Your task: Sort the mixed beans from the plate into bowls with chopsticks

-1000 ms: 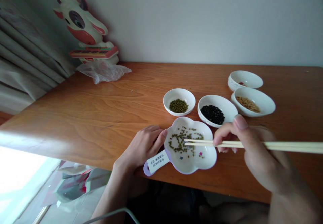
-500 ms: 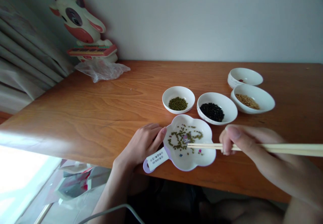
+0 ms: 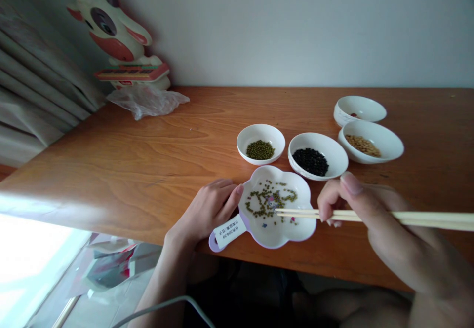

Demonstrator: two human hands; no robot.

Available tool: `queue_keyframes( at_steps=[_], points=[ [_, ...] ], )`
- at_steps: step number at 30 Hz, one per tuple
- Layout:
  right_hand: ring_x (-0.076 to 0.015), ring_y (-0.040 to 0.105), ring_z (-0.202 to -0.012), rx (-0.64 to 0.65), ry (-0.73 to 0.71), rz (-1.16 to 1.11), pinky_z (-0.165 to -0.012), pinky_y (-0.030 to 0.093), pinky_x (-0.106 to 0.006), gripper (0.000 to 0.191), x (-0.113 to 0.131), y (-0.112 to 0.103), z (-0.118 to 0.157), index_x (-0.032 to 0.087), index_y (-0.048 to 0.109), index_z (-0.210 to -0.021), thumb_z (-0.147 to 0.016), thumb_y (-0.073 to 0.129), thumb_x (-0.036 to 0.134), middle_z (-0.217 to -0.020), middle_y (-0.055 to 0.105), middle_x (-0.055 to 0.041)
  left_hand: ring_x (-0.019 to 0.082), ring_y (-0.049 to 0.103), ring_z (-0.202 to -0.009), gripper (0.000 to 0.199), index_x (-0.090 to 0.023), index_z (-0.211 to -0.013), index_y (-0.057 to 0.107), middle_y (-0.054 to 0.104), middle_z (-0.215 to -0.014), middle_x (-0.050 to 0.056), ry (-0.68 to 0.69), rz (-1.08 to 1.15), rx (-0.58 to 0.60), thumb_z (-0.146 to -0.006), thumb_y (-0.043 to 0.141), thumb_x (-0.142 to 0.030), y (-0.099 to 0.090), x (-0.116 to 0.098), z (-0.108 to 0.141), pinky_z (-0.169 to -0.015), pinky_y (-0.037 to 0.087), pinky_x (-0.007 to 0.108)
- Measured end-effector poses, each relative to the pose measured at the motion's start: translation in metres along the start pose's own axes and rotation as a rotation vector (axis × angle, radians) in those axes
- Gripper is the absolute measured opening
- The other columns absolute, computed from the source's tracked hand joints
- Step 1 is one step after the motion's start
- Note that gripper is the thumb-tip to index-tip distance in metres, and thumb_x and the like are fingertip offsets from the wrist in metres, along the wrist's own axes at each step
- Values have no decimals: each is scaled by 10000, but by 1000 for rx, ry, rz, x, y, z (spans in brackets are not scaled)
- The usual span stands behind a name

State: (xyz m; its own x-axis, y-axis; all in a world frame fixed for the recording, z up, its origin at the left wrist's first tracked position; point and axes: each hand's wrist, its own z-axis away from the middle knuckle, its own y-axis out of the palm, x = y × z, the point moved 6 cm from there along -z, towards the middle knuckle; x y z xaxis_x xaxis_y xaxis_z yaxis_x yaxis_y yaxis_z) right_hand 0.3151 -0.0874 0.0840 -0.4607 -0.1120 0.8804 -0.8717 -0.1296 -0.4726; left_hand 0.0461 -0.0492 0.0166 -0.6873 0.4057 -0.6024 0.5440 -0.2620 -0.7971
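Small round green beans [image 3: 259,213], where are they?

Scattered in the white flower-shaped dish with a purple rim [image 3: 304,225], on the brown wooden table [image 3: 148,170]. Left hand's [image 3: 211,209] thumb touches the rim; can't tell if its fingers grip anything.

And the right hand [image 3: 400,241]?

Fingers clamped on two pale chopsticks [image 3: 437,219], tips over the dish, near some beans.

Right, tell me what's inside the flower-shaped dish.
The flower-shaped dish holds scattered green beans, over printed pictures on its floor. The tips of the chopsticks are over it too. Whatever lies directly beneath them or the beans is hidden.
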Motion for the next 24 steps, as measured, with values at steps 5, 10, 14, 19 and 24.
queue_keyframes(
  at_steps=[5,10,14,19,24],
  points=[
    [-195,693,-803,14,-55,82,-745,546,-301,474,11,8,3,270,653,-811,-1117,416,544,-786,716,1,173,545,-765,488,-200,-801,552,624,-837,30,-2,2,11,-1171,324,-423,0,0,0,-778,422,336],
    [-150,682,-717,82,-148,203,-683,520,-277,457,29,22,0,256,610,-800,-1138,392,473,-748,702,24,179,565,-788,494,-198,-811,557,640,-862,41,-8,4,19,-1172,314,-431,0,-1,-1,-801,438,339],
    [-155,718,-770,88,-201,257,-708,534,-283,431,32,25,0,261,640,-821,-1143,394,409,-793,738,20,182,571,-794,492,-199,-814,565,649,-862,44,-11,5,18,-1173,315,-426,-1,-1,-1,-806,444,333],
    [-202,756,-851,46,-239,251,-695,541,-314,430,30,19,2,270,696,-875,-1138,394,430,-855,780,-6,180,567,-789,494,-197,-815,574,646,-853,43,-2,-2,11,-1173,315,-418,-1,-2,-1,-805,447,327],
    [-212,718,-755,58,-171,238,-632,510,-333,398,23,15,1,264,650,-813,-1111,471,459,-791,742,-11,178,568,-771,506,-196,-812,581,643,-841,46,4,-9,5,-1172,308,-424,-2,-4,0,-781,454,320]
  ],
)
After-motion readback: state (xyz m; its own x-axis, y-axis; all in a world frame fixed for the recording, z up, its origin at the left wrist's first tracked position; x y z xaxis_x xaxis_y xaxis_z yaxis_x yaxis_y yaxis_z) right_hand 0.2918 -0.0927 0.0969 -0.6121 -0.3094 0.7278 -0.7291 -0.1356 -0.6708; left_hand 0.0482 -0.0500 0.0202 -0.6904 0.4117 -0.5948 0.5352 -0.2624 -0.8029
